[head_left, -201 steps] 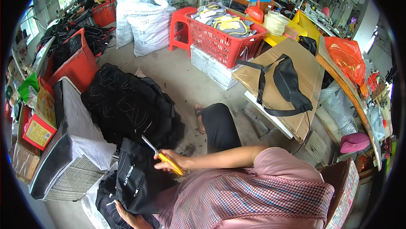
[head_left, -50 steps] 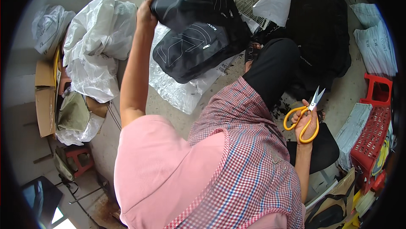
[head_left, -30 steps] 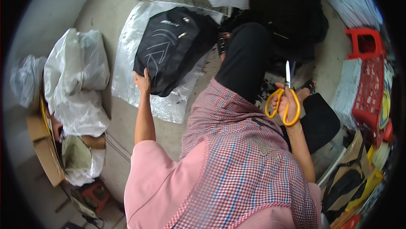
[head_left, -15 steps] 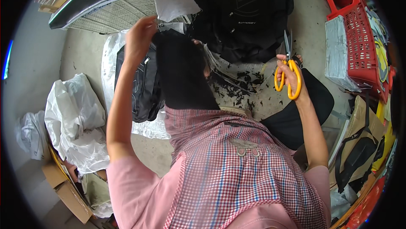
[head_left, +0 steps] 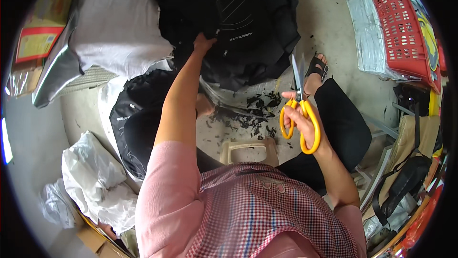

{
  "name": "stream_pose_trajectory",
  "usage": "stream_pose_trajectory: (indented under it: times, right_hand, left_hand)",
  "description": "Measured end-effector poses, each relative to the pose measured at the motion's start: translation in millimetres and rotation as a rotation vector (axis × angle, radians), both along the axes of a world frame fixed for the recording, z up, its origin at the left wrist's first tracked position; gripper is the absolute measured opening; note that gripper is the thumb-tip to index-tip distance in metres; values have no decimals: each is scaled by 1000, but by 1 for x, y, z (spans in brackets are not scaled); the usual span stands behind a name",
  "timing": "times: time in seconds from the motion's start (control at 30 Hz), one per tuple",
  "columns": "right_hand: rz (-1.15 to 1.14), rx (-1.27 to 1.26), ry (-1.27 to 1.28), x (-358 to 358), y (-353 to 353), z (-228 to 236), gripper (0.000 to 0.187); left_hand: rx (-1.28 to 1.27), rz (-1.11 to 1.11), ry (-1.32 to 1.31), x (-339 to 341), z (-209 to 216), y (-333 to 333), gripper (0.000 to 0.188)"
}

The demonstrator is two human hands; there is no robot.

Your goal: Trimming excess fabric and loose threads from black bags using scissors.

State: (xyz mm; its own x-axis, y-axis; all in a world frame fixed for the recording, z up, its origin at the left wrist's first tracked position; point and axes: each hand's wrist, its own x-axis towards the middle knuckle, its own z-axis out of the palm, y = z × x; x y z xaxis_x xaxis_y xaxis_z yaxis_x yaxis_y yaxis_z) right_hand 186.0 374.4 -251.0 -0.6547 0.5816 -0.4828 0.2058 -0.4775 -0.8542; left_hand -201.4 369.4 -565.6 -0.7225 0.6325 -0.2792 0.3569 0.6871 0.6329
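My right hand holds a pair of scissors with yellow handles. Its blades point away from me and are slightly parted, with nothing between them. Stretched far forward, my left hand grips the near part of a pile of black fabric pieces with pale printed lines and small zip pulls. The fingertips are partly lost against the dark cloth. Left of my left forearm, a black printed bag or bag panel lies on clear plastic, partly behind my leg.
Black scraps litter the floor between my feet. A beige stool shows in front of my checked apron. White plastic bags stand at left, whitish cloth at far left. A red perforated basket and a foil-wrapped block stand at right.
My left hand has moved from the crate at left to the black pile and taken hold there. The view has shifted. The scissors stay in my right hand, blades slightly parted.
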Motion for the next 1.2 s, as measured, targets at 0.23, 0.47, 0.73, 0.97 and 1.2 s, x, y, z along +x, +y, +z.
stream_pose_trajectory:
  times: [0.23, 0.47, 0.73, 0.97, 1.2]
  right_hand:
    - [105, 56, -11, -11, -6, 8, 33]
    - [-27, 599, 137, -11, -16, 34, 36]
    - [-65, 1246, 308, -6, -67, 136, 42]
    - [240, 655, 138, 25, -107, 140, 44]
    - [211, 671, 162, 40, -115, 144, 41]
  left_hand:
    - [402, -119, 345, -21, 57, 14, 34]
    - [334, -920, 521, 80, 331, 20, 14]
    - [390, -1324, 576, 193, 492, -125, 12]
    - [276, -1239, 125, 199, 511, -174, 27]
    - [106, -991, 195, 189, 504, -175, 38]
